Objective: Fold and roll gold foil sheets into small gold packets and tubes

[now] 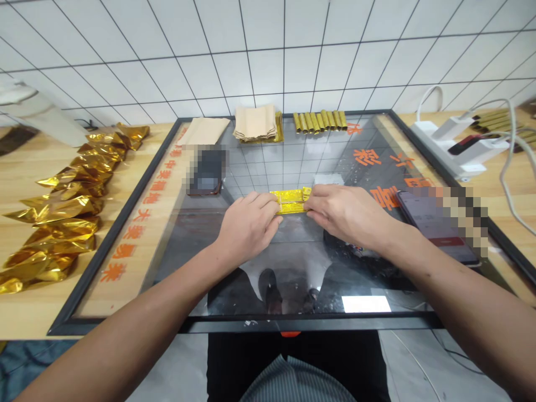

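Note:
A narrow piece of gold foil paper lies on the glass top in the middle, with a crease or seam running along its length. My left hand pinches its left end, the fingers closed. At the opposite end my right hand has its thumb and fingertips closed on the foil, where a short raised or folded bit shows. The fingers hide both ends of the piece. Farther back stands a stack of brown-backed foil sheets, and a row of rolled gold tubes lies to its right.
Shiny gold folded foil pieces line the left side of the wooden table. One phone lies left of my hands, another near my right forearm. A white power strip with cables sits at right. A brown sheet lies at back left.

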